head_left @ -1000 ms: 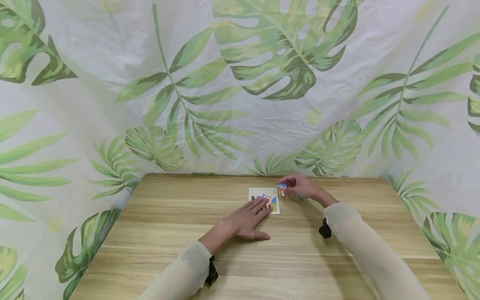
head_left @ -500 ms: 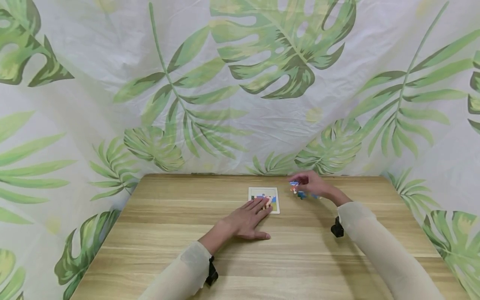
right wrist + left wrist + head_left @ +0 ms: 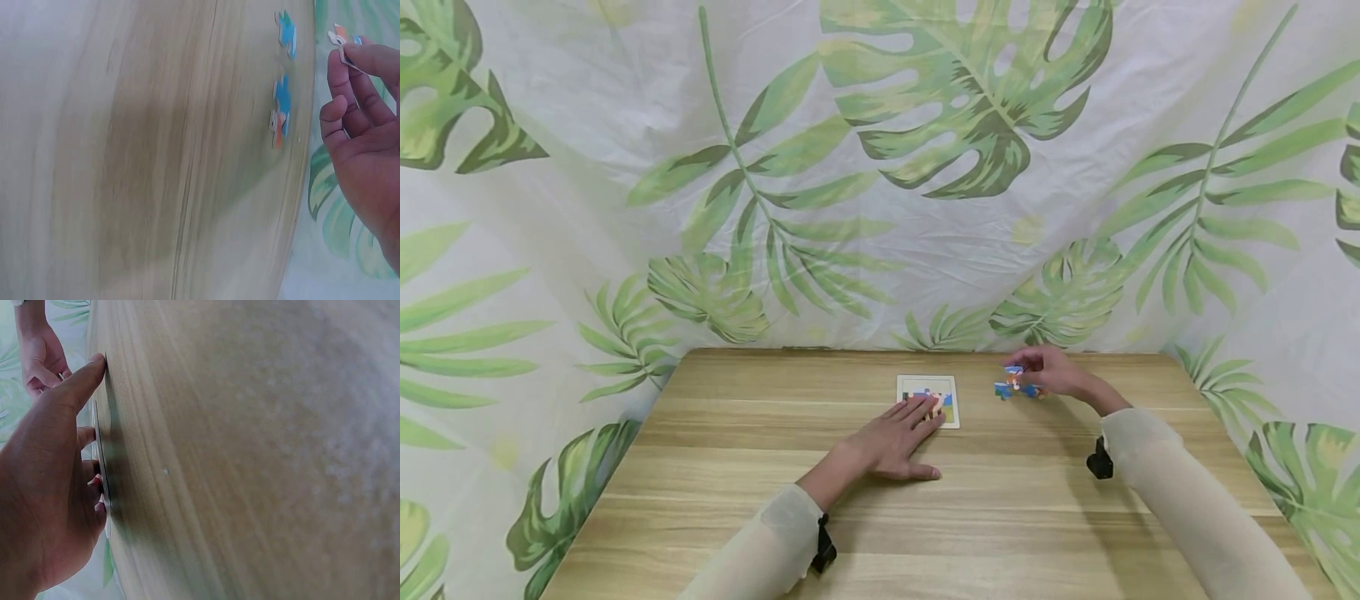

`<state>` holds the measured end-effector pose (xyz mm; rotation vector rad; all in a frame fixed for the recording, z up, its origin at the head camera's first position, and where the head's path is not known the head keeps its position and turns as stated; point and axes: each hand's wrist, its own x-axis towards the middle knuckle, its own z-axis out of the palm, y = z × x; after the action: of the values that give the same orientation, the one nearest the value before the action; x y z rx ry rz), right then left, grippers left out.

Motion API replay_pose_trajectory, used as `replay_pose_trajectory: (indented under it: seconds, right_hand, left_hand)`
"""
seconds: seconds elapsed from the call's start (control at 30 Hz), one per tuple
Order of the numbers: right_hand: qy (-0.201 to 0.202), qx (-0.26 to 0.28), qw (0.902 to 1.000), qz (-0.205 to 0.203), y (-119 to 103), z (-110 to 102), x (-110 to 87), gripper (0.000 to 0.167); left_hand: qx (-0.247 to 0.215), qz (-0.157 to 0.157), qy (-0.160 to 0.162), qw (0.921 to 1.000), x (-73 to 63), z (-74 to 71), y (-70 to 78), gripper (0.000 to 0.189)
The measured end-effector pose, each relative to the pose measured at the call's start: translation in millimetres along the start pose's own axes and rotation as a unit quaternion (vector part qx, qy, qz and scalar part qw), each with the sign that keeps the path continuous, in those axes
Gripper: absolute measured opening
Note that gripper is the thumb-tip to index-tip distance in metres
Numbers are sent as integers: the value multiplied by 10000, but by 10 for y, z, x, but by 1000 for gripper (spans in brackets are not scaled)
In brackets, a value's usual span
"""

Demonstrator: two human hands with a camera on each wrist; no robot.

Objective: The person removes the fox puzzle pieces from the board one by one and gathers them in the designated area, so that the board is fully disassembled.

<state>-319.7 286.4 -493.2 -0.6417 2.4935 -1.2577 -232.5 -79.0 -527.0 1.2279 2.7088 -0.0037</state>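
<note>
My left hand (image 3: 898,437) lies flat, its straight fingers pressing on a white-framed puzzle board (image 3: 950,382). The lower part of the board shows a coloured picture, partly covered by my fingers; a pale strip runs along its top. My right hand (image 3: 1051,372) pinches a blue, orange and white jigsaw piece (image 3: 1013,377) between thumb and fingers, raised above the table to the right of the board. In the right wrist view the pinched jigsaw piece (image 3: 340,36) shows at the fingertips. Two loose jigsaw pieces, a blue one (image 3: 287,32) and a blue-and-orange one (image 3: 281,112), lie beneath that hand.
The wood-grain table (image 3: 760,500) reaches back to a leaf-print cloth (image 3: 880,167) hanging behind it. Dark wrist cameras are strapped at both sleeves (image 3: 771,533). The loose pieces sit near the table's back edge.
My right hand has moved to the right, away from the board, carrying the jigsaw piece over the loose pieces. My left hand stays on the board.
</note>
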Motion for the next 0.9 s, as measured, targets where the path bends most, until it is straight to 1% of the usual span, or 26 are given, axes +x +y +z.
replay_pose_trajectory:
  seconds: [0.43,0.7,0.83,0.9]
  right_hand:
    - [226,-9,9997,-22,120,-179,-223,32]
    - [370,-333,9987,120,250,-272,-341,29]
    - [374,-430,9982,197,294,-322,-399,29]
    - [338,-503,9980,170,312,-339,-432,29]
  left_hand:
    - [-26,-22,4,10000,2,6,2,95]
    - [-110,-34,19,9999,6,16,4,96]
    - [-58,-27,22,10000,7,14,3,96]
    - [-22,-23,13,10000,7,9,0,96]
